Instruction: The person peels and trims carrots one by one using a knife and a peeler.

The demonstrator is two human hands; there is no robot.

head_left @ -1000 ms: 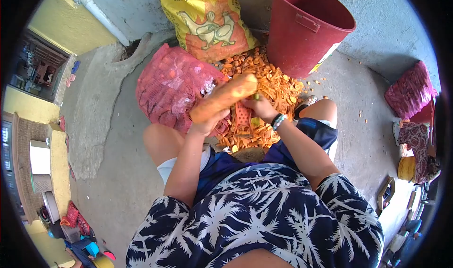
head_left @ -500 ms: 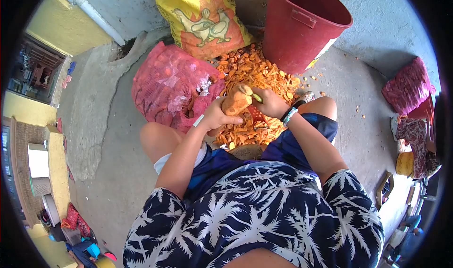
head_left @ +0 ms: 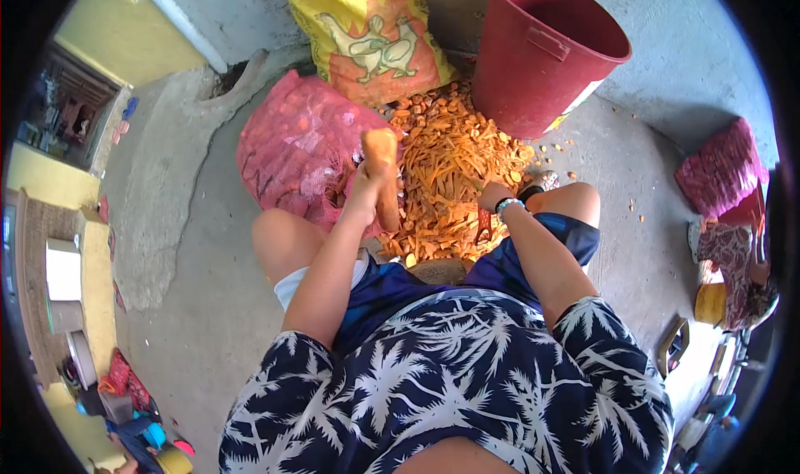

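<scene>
My left hand (head_left: pixel 364 192) is closed around a large, thick carrot (head_left: pixel 379 151), held tilted nearly upright with its broad end away from me. The carrot's narrower part shows below the fingers. To the right, my right hand (head_left: pixel 495 195) is closed over the heap, apart from the carrot. A red peeler (head_left: pixel 483 224) with a looped end sticks out beneath the fingers, partly hidden by the hand. Under both hands lies a pile of orange carrot peelings (head_left: pixel 450 153), mixed with cut pieces. A pink mesh sack (head_left: pixel 292 149) full of produce stands beside my left hand.
Behind the heap are a yellow-and-orange feed sack (head_left: pixel 375 49) and a tall red bin (head_left: pixel 521 65) against the wall. A purple-pink sack (head_left: pixel 723 170) lies at the far right. Concrete floor (head_left: pixel 208 290) extends on either side of my legs.
My hands have separated: the left one moved left with the carrot, tilting it more upright. My right hand moved right and slightly down, away from the carrot's end.
</scene>
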